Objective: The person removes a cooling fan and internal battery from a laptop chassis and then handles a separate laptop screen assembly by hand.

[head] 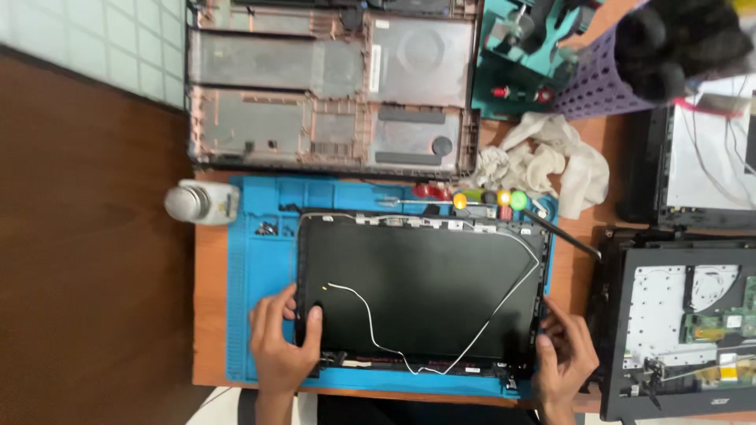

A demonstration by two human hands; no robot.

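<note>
Hands (285, 342) (565, 358) grip laptop lid (417, 291) (both edges)

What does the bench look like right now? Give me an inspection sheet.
Surface: blue work mat on an orange-brown table.
Job's things: black laptop screen panel lying flat on the mat.
Clutter: screwdrivers, white rag, grey laptop base shell, small grey bottle, purple basket, opened laptops.
Hands: left hand grips the panel's left edge; right hand at its right edge.
Cables: white wire and grey wire across the panel.
Surroundings: brown floor, white tiles.
</note>
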